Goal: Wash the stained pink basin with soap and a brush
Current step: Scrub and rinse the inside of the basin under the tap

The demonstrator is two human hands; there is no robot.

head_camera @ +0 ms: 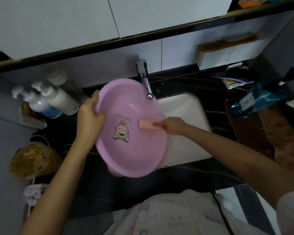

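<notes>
Left hand (pixel 90 116) grips the pink basin (pixel 139 155) rim; right hand (pixel 172 125) pinches a pink bar (pixel 147 125) against it; lettering unreadable.

A soft, pale pink cloth top (pixel 168 216) with faint little bows printed on it is worn. A pale sleeve (pixel 290 211) is seen high on the right arm (pixel 227 150). The left arm (pixel 61 175), the left hand (pixel 90 116) and the right hand (pixel 173 125) are left bare.

Dim, bluish light; wide-angle bending at the edges, slight blur throughout.
</notes>
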